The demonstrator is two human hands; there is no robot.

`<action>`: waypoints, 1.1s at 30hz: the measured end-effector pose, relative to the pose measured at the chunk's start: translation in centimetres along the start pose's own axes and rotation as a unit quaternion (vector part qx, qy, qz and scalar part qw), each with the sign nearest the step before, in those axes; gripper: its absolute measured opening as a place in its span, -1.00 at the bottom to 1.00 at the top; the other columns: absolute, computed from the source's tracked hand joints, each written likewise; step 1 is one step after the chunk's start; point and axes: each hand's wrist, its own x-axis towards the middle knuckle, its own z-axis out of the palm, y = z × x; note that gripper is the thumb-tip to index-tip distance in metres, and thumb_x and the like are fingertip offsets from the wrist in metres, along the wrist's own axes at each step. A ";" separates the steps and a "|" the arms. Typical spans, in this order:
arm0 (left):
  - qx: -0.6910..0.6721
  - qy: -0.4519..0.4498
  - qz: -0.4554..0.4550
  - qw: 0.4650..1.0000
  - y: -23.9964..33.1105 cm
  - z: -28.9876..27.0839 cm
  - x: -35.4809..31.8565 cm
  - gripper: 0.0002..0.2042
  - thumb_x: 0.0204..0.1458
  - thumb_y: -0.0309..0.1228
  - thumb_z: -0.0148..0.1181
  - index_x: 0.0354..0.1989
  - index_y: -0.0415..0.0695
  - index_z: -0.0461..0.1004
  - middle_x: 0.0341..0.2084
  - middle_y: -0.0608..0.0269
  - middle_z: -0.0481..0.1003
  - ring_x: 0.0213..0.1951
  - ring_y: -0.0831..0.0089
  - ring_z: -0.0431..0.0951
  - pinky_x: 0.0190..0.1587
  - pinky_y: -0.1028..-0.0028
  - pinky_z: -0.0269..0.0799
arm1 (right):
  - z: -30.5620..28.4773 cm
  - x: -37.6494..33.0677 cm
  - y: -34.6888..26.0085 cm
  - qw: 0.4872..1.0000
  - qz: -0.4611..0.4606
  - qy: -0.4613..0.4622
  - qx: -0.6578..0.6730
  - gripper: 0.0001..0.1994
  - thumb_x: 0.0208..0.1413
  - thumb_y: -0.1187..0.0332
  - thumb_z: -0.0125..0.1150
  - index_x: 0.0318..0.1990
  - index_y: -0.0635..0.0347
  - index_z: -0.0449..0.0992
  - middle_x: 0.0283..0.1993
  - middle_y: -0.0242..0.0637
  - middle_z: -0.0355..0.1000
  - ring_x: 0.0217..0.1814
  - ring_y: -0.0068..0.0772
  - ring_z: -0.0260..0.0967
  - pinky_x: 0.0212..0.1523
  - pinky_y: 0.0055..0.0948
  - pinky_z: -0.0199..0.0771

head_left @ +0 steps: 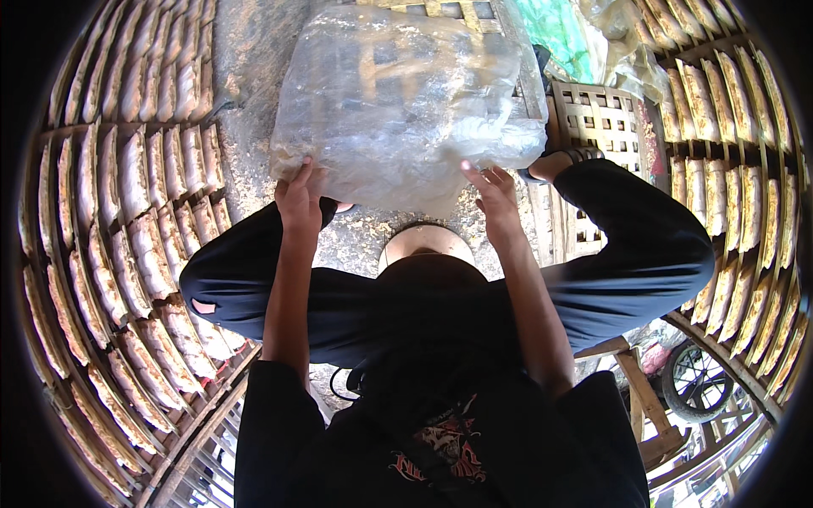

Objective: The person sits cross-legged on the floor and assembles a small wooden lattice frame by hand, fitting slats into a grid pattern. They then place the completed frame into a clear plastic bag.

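drying racks (127, 220), hands (298, 196) gripping plastic bag (398, 93)

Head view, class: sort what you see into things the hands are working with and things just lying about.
In hand:
left hand
right hand
clear plastic bag

Lying about:
rows of flat pale pieces on racks
bamboo lattice tray
green plastic sheet
wheel
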 end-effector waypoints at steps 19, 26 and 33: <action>-0.031 -0.175 -0.098 0.979 -1.7 4.8 -13.7 -0.49 0.10 -0.54 0.18 0.24 -0.23 0.19 0.06 0.04 0.39 0.08 0.22 0.45 0.06 0.26 0.51 | 3.9 -6.3 1.4 0.961 0.055 -0.171 0.211 -0.41 0.05 0.33 0.35 0.20 0.33 0.27 0.12 -0.18 0.38 0.16 -0.30 0.34 0.17 -0.34 0.32; 0.025 -0.157 -0.054 0.986 -3.6 5.2 -13.2 -0.67 0.15 -0.56 0.10 0.09 -0.31 0.33 -0.05 0.02 0.48 -0.03 0.20 0.54 0.08 0.18 0.53 | 4.4 -5.7 1.3 0.980 -0.102 0.153 0.079 -0.39 0.07 0.29 0.37 0.19 0.32 0.20 0.06 -0.11 0.33 0.07 -0.29 0.34 0.08 -0.37 0.34; -0.078 -0.172 -0.088 0.978 -3.5 5.5 -13.5 -0.61 0.14 -0.57 0.12 0.15 -0.33 0.26 -0.04 -0.04 0.47 -0.01 0.16 0.54 0.11 0.18 0.50 | 4.5 -7.9 -0.5 0.963 -0.185 0.130 -0.150 -0.28 0.09 -0.02 0.30 0.17 0.49 0.32 0.15 0.05 0.32 0.23 -0.20 0.24 0.22 -0.26 0.21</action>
